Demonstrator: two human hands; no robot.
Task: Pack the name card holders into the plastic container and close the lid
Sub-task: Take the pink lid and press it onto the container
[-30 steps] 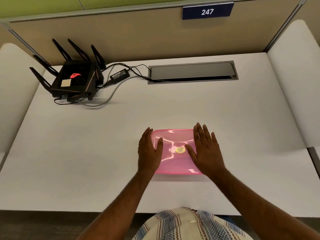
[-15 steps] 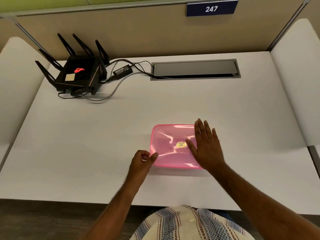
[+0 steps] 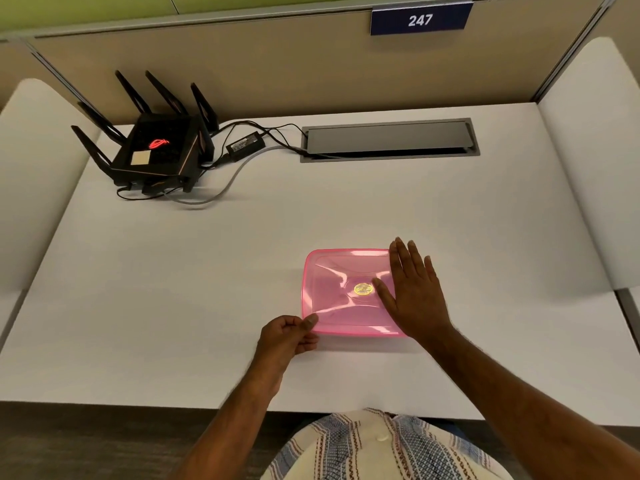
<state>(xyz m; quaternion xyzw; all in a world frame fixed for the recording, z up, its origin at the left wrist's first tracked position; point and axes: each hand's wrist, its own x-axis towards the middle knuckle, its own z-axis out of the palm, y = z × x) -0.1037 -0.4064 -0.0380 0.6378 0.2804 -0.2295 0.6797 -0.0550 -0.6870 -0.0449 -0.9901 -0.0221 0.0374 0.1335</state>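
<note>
Head view shows the pink plastic container (image 3: 346, 292) lidded on the worktop (image 3: 207, 289), right hand (image 3: 414, 292) flat on top, left hand (image 3: 289, 336) pinching its near-left corner with curled fingers (image 3: 306, 342); uneven pressing could leave one corner unsealed.

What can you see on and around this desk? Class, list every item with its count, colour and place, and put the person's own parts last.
plastic container: one, pink, lid on, near middle of desk.
sticker: one, gold, centre of lid.
router: one, black with red logo, far left.
power adapter: one, black, beside router.
cable hatch: one, grey, far centre.
number sign: one, blue, reads 247, on partition.
desk: one, white.
left hand: pinches container's near left corner.
right hand: flat on lid's right side.
</note>
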